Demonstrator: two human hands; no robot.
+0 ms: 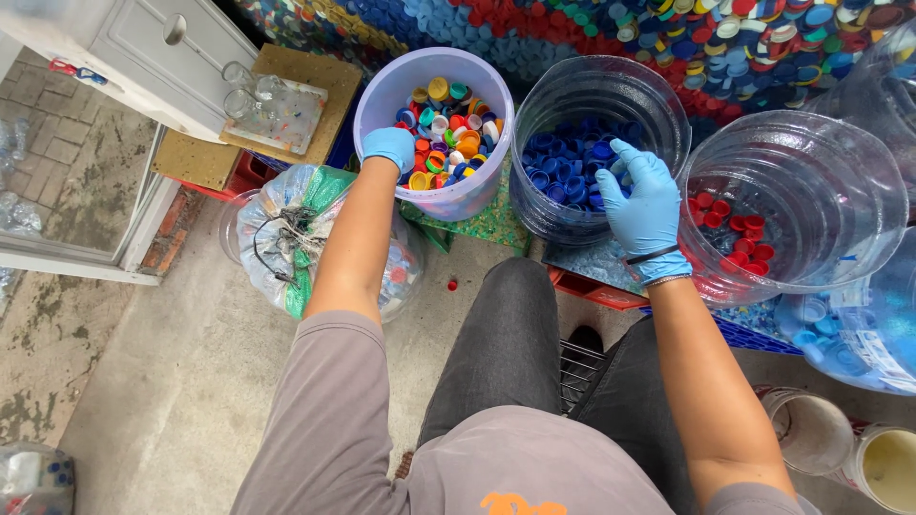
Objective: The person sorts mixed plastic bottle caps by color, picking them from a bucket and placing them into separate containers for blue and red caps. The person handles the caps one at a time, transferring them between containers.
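Cap wall (668,38): a dense bank of red, blue and mixed bottle caps runs along the top of the view, behind every container.
Floor (191,381): bare grey concrete, stained; one stray red cap (451,284) lies on it near the knee. A white cabinet (143,48) and brick paving stand at the left.
Clear tub, right (792,205): transparent, tilted toward the person, a modest layer of red caps (730,229) at the bottom.
Clear tub, centre (596,143): transparent, its base covered with blue caps (563,162).
Lilac bucket (434,133): opaque, well filled with unsorted caps (448,133) in orange, yellow, green, red and blue.
Tied sack (315,234): clear plastic with green, knotted shut, beside the left forearm.
Progress: judged from the fill, sorting by colour is under way; blue and red tubs hold a share, yet the lilac bucket remains largely full, so most of the work appears left.
Right hand (644,200): blue glove, fingers spread and loose over the blue tub's near rim; it appears empty.
Left hand (389,148): blue glove, curled on the lilac bucket's near rim at the edge of the mixed caps; whether it pinches a cap cannot be told.
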